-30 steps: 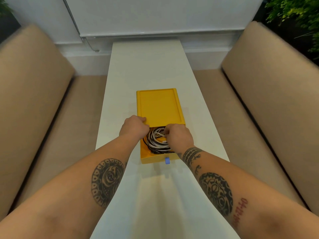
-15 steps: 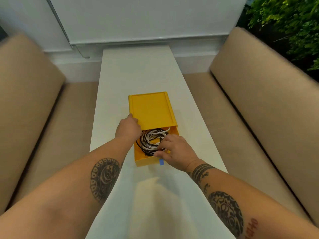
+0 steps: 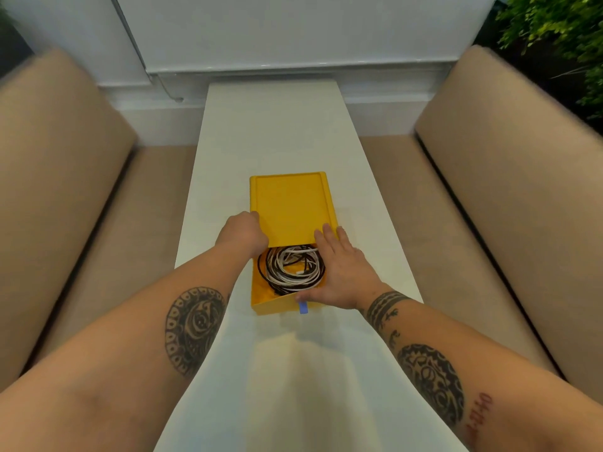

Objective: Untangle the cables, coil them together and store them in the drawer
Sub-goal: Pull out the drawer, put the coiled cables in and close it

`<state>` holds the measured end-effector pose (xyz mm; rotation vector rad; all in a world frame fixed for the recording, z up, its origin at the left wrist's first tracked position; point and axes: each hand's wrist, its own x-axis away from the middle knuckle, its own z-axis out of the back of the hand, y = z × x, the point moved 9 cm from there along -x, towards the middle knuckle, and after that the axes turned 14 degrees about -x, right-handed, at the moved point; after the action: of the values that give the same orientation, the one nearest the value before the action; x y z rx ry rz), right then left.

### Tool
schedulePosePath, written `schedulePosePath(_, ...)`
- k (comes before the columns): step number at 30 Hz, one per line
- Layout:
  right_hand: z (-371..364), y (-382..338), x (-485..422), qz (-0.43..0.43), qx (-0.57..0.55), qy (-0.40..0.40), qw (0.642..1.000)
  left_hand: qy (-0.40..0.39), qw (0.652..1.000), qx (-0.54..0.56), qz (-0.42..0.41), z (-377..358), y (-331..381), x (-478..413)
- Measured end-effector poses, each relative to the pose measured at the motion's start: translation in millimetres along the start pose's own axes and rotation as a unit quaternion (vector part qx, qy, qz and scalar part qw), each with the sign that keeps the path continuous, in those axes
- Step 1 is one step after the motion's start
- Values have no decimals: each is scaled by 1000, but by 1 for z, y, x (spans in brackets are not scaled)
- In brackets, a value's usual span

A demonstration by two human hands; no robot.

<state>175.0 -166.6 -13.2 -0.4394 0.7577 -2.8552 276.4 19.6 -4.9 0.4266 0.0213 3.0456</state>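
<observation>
The left hand, fingers curled together, clasps the near left corner of the yellow case; its fingertips are hidden behind the knuckles. The right hand lies flat with fingers straight and slightly apart along the right side of the drawer. Its fingertips rest on the near right corner of the case and its thumb on the top of the drawer's front wall. The drawer stands pulled out of the case toward the person. Between the two hands, inside the drawer, lie the cables, black and white, wound together into one flat coil just left of the right palm. A blue tab hangs from the front wall directly below the right thumb. Case and drawer sit on a white table that runs away beyond both hands. A tan bench flanks each side, one outside the left forearm and one outside the right.
</observation>
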Motion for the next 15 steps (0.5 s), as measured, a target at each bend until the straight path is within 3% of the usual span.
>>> schedulePosePath(9, 8, 1, -15, 51, 48, -35, 997, -4, 999, 26, 32, -1, -5, -6)
schedulePosePath(13, 0, 9, -11, 63, 15, -37, 997, 13, 987, 131, 90, 0, -8, -13)
schedulePosePath(15, 3, 10, -14, 63, -2, -21, 998, -15, 972, 205, 111, -11, -9, -16)
